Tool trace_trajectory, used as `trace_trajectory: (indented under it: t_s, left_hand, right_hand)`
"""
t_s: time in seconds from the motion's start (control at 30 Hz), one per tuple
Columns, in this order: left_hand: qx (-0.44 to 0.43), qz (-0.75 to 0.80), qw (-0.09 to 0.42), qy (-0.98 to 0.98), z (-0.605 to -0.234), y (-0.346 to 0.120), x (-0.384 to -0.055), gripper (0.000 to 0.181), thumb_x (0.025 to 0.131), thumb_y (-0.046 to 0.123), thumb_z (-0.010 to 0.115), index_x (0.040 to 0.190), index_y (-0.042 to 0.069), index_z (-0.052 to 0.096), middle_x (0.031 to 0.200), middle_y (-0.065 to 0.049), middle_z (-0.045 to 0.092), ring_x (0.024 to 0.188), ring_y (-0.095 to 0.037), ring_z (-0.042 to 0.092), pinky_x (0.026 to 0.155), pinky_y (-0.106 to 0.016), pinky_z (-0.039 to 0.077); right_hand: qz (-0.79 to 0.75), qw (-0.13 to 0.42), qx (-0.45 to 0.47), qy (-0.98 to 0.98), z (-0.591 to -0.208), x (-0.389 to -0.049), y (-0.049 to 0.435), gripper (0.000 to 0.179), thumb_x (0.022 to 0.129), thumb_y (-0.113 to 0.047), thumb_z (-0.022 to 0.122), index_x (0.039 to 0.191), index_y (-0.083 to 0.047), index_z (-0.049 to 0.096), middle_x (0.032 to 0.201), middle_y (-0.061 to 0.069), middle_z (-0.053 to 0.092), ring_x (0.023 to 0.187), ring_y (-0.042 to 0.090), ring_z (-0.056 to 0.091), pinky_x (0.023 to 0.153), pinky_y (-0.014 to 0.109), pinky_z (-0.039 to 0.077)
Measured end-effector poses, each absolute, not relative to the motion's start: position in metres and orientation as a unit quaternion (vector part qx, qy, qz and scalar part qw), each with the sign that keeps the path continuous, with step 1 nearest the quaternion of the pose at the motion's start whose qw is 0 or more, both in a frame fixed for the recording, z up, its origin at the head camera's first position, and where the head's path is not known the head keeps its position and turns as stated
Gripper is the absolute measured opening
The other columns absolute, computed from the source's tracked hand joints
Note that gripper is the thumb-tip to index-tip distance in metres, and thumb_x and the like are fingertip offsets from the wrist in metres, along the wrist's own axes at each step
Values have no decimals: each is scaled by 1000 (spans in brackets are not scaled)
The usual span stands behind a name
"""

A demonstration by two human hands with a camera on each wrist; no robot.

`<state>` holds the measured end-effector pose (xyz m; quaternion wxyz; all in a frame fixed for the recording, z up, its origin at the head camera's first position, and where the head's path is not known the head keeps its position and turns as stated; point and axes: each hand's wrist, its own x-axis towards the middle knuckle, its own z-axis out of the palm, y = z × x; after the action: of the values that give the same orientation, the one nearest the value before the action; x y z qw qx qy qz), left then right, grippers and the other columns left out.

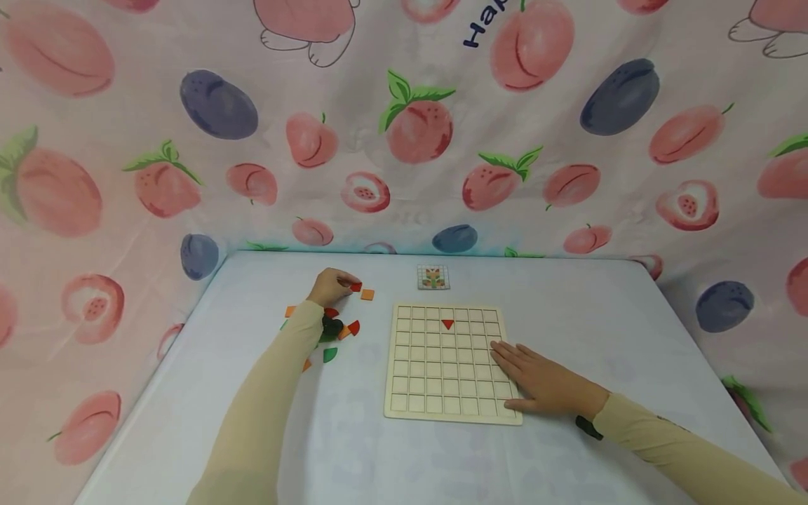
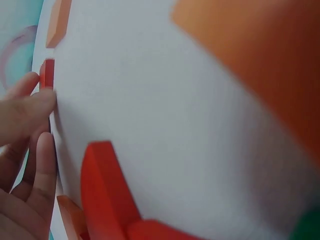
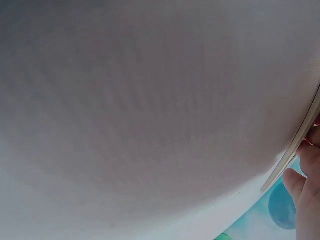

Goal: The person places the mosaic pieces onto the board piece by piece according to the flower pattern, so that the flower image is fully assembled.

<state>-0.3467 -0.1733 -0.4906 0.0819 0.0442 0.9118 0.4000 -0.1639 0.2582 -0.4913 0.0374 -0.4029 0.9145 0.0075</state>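
Observation:
At the back left of the table my left hand pinches a small red block between thumb and fingertips. The left wrist view shows the same red block at the fingertips. Just right of it lies an orange square. A pale wooden grid board lies in the middle, bearing one red triangle in its upper part. My right hand rests with straight fingers on the board's right edge. In the right wrist view only some fingers show beside the board's rim.
Around the left wrist lie loose red, orange and green pieces, among them a green quarter-round and a red one; the arm hides some. A small pattern card lies behind the board. A fruit-print cloth hangs behind the table.

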Motion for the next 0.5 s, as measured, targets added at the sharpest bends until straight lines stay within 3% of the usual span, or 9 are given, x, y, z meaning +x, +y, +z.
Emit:
trace_trajectory:
  t_s: [0.17,0.5]
  left_hand:
    - [37,399,58,915,-486,-175,-340,25,85,-5,60,106,2,71,111,-18,66,100,-28,57,86,-36,49]
    - [24,411,52,910,-491,-171,-344,31,79,13,75,106,0,69,105,-17,69,92,-24,60,82,-31,48]
  right_hand:
    - [8,40,-400,916,-492,-164,258,86,90,-66,38,146,-1,28,154,14,26,141,29,28,109,13,-20]
    - [7,45,-396,917,-497,-166,259,88,89,-68,36,147,-2,27,155,13,24,142,28,26,108,13,-22]
